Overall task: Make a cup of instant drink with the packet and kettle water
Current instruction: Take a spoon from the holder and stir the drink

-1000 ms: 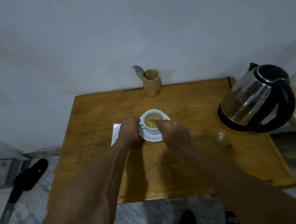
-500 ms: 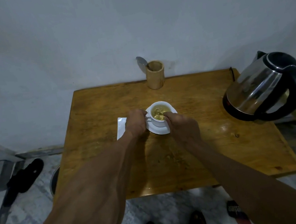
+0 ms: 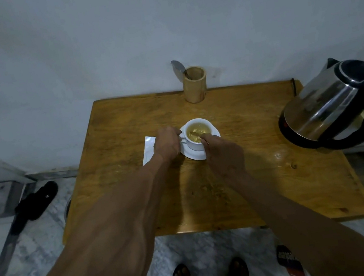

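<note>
Cup on saucer, mid-desk, contains yellowish drink and a spoon. Holder contains one utensil. Left hand grips the cup handle; right hand pinches the spoon.

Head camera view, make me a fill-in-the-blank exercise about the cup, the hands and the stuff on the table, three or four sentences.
1. The white cup stands on a white ____.
2. The right hand holds a ____ that dips into the yellowish drink.
3. The left hand rests at the cup's ____.
4. The spare spoon stands in the wooden holder at the table's far edge, and the kettle sits on the ____ side of the table.

Missing words: saucer; spoon; handle; right
</note>
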